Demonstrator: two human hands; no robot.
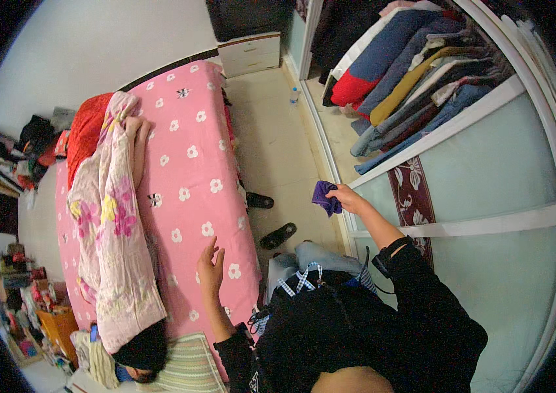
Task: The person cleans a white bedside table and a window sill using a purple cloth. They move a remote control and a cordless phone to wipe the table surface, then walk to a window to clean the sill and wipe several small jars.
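Note:
My right hand (349,198) grips a folded purple cloth (326,198) in front of the sliding wardrobe door. The cloth hangs a little beyond my fingertips, with the floor behind it in view. My left hand (211,270) holds nothing, its fingers apart. It is seen over the near side of a bed with a pink flowered sheet (187,182); whether it touches the sheet I cannot tell. To my right, a frosted glass door (474,162) in a white frame has a maroon strip (411,189) with pale flowers.
A person lies on the bed beneath a floral blanket (115,236), near a striped pillow (189,361). Clothes (405,88) hang in the wardrobe's open part. Dark slippers (279,236) and a plastic bottle (294,96) are on the tiled floor. A white drawer cabinet (250,54) stands beyond the bed.

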